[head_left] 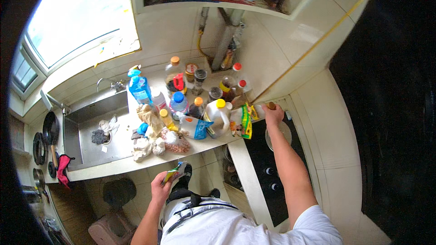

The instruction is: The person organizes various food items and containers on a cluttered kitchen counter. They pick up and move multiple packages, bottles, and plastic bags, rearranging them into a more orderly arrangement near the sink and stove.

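My left hand [160,188] holds a small plastic packet [174,174], green and yellow with a clear part, in front of the counter edge. At the counter's right end, beside the cooktop, my right hand [274,118] is closed on a small container with a brown cap [270,105]; its body is mostly hidden. Just left of that hand lies a green and yellow food packet [246,122]. Beside it stands a translucent jug with a yellow cap [221,117], and a blue and white bag [196,127] leans nearby.
Several bottles and jars crowd the counter, among them a blue spray bottle [139,88] and an orange-capped bottle [175,75]. A bag of peanuts [177,143] lies near the front edge. Left is a steel sink [90,149]; right, a black cooktop [260,156]. An open cabinet [218,5] hangs above.
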